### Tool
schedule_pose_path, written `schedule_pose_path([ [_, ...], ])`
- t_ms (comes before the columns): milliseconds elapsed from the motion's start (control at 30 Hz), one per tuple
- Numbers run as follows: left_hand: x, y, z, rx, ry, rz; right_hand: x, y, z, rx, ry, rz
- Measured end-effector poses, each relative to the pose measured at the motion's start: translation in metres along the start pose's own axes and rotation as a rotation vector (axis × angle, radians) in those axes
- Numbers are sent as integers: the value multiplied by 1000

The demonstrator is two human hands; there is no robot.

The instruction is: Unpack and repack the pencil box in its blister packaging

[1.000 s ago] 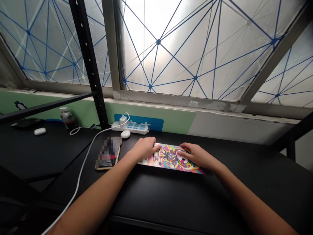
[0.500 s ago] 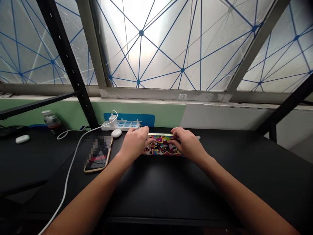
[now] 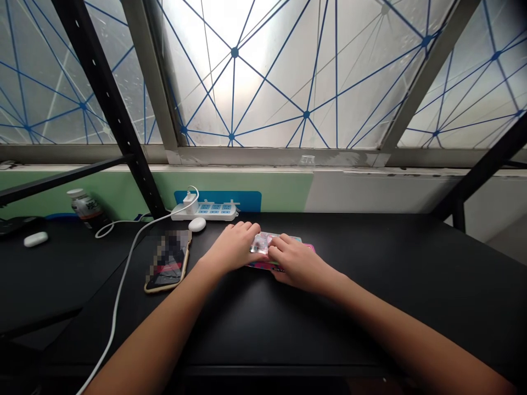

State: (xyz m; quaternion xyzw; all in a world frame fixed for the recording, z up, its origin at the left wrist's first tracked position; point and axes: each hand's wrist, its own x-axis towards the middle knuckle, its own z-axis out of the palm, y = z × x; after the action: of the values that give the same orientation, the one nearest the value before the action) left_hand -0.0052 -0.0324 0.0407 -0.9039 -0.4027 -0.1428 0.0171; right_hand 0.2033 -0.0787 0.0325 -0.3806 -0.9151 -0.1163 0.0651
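A flat, colourful printed box [image 3: 261, 242], pink and shiny on its upper face, lies on the black desk [image 3: 255, 323] between my hands. My left hand [image 3: 231, 247] grips its left end, thumb at the near side and fingers over the far edge. Over the right part, my right hand [image 3: 302, 264] is closed, with fingers bent onto the top and the thumb low at the near edge. Both hands cover much of the box, so its exact kind is unclear.
Left of my hands lie a phone [image 3: 175, 262] and a white round case [image 3: 197, 224]. Behind them sits a power strip [image 3: 216, 211] with a white cable [image 3: 120, 291] trailing forward. A bottle [image 3: 87, 208] and a white earbud-like case [image 3: 35, 239] are farther left. Black metal posts [image 3: 119, 123] flank the desk.
The box has tipped from upright, printed side facing me, to lying flatter with its pink shiny face up. My hands have come closer together, and the right has moved left and nearer.
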Motion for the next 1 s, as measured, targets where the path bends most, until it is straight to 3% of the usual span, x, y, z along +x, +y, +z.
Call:
schedule_pose_path([
  [233,-2,-11,18,-75,-63,-59,-3,7,-1,242,50,70],
  [400,-1,1,24,-12,-46,-168,-8,42,11,408,30,193],
  [600,-2,-5,24,-26,-75,-110,-14,74,28,469,-22,288],
  [767,-1,-2,21,-11,-29,-84,-12,69,29,437,17,293],
  [1000,3,11,19,107,166,-15,-6,52,18,208,239,256],
])
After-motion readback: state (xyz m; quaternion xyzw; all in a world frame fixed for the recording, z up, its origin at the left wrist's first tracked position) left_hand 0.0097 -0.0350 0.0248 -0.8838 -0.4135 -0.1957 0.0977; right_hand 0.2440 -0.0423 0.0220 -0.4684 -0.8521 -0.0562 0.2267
